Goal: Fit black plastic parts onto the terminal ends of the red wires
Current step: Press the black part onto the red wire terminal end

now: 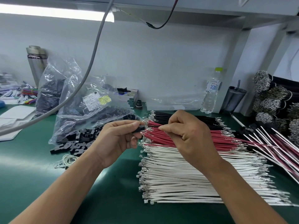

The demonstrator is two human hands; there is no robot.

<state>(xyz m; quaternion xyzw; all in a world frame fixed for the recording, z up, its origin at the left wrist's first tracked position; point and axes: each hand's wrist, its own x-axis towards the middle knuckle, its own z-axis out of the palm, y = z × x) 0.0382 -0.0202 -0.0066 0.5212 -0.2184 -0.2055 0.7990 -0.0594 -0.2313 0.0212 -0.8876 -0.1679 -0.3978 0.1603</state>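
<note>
Your left hand [118,139] pinched a black plastic part [138,128] above the red wires [186,139] on the green counter [32,159]; your right hand [186,133] pinched one wire's end, beside white wires [178,175].

This is a factory assembly bench. A green mat [113,199] covers the table under a strip light [53,12] fixed to an overhead shelf. Cut wires [186,178] with crimped terminals lie sorted by colour in rows, clear bags [84,113] spill black parts [76,144], and bundled harnesses [271,101] stack at the right.
</note>
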